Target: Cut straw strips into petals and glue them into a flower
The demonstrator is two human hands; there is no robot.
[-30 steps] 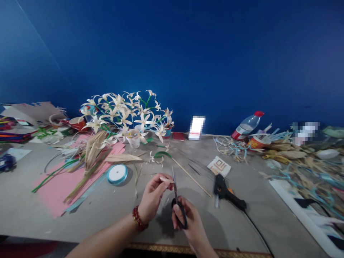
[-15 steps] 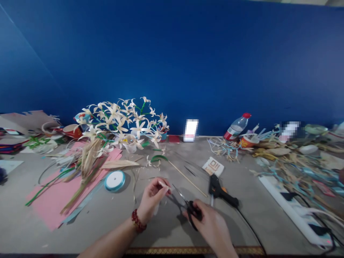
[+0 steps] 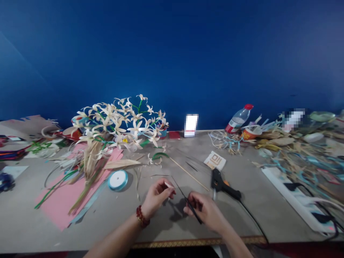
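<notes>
Pale strip (image 3: 168, 185): pinched in left hand (image 3: 157, 196) fingertips, front centre of table (image 3: 113, 218). Right hand (image 3: 208, 211) grips scissors (image 3: 185, 199), blades just at 3 o'clock of strip. Trimming looks unfinished; completed flowers (image 3: 118, 118) stand at 10 o'clock.

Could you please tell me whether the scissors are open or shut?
Shut, it seems: the scissors show as one thin dark line reaching out from the right hand.
</notes>
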